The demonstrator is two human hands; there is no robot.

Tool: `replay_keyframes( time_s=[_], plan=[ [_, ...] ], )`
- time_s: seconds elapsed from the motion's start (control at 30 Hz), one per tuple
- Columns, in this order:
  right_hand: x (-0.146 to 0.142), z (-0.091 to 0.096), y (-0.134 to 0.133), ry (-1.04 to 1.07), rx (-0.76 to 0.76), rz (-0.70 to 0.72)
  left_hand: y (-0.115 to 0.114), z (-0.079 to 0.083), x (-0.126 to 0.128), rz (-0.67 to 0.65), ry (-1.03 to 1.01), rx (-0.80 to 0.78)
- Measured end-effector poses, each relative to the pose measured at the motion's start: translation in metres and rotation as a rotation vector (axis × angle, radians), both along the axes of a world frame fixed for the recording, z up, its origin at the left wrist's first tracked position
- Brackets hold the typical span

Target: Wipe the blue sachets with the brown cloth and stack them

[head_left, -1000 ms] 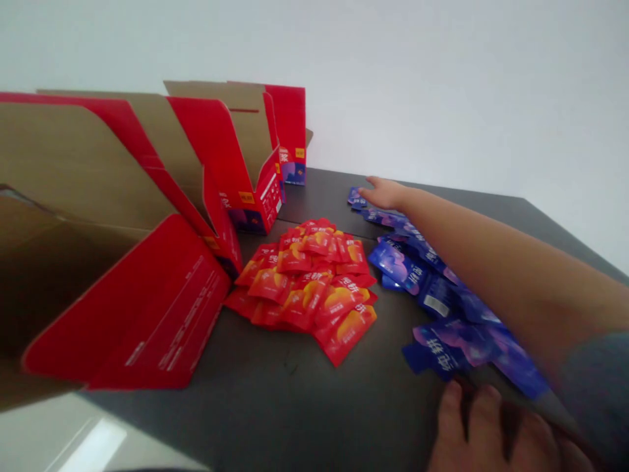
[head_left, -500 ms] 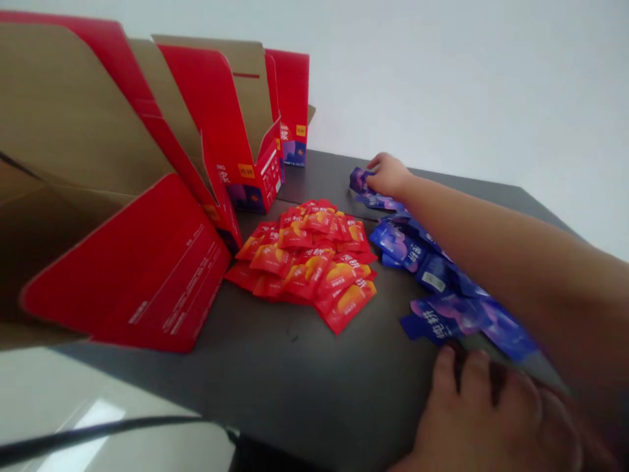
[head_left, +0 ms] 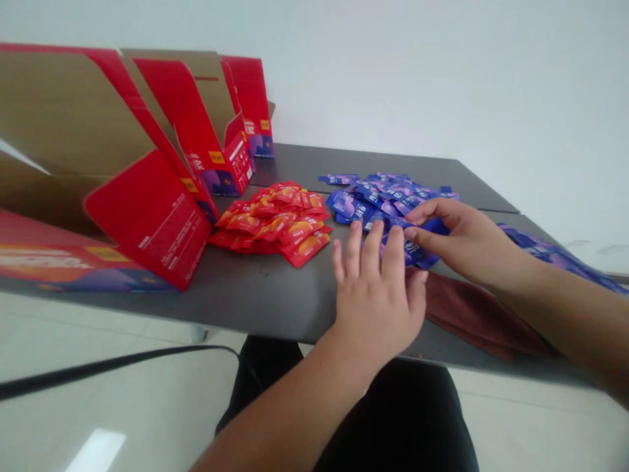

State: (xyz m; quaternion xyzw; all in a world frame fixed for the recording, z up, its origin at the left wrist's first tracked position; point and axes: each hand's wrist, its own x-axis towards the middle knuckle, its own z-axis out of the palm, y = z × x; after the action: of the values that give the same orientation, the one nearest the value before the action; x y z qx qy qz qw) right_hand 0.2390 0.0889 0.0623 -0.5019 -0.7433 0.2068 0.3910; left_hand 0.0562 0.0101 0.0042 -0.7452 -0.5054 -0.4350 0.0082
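Observation:
My left hand (head_left: 376,305) lies over the near side of a heap of blue-purple sachets (head_left: 388,193), palm down with its fingers stretched out and apart. It holds nothing. From the right comes my right hand (head_left: 462,239), its thumb and forefinger pinched on a blue-purple sachet (head_left: 435,228) at the near right part of the heap. The left fingertips partly cover the sachets beside it. To the left of both hands, a pile of red-orange sachets (head_left: 275,219) rests on the dark grey table (head_left: 275,295).
Open red cartons (head_left: 216,141) with brown insides stand along the left, one flap (head_left: 152,216) folded out. A brown cloth (head_left: 476,311) lies under my right forearm. More purple packets (head_left: 550,252) lie beyond that forearm. A black strap (head_left: 147,357) crosses the lower left.
My right hand has drawn back from the far end of the purple heap to its near side. My left hand has come over the sachets, and the view has shifted.

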Motion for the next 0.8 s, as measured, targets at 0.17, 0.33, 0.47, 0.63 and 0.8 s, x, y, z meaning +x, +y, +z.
replay_keyframes(
  time_s=[0.17,0.33,0.47,0.63,0.8],
  plan=[
    [-0.002,-0.013,-0.045,0.294,-0.151,-0.015,-0.001,0.012,-0.009,-0.091,0.096,-0.242],
    [-0.024,-0.006,-0.03,0.499,-0.097,0.045,-0.012,0.018,-0.033,0.057,0.095,-0.409],
    [-0.066,0.012,0.015,0.122,-0.013,0.331,-0.012,0.012,-0.044,0.155,0.1,-0.504],
    [-0.149,0.012,0.065,-0.549,0.005,0.591,-0.011,0.006,-0.04,0.15,0.104,-0.439],
    [-0.197,-0.017,0.082,-0.822,-0.127,0.587,-0.015,0.003,-0.044,0.017,0.149,-0.381]
  ],
)
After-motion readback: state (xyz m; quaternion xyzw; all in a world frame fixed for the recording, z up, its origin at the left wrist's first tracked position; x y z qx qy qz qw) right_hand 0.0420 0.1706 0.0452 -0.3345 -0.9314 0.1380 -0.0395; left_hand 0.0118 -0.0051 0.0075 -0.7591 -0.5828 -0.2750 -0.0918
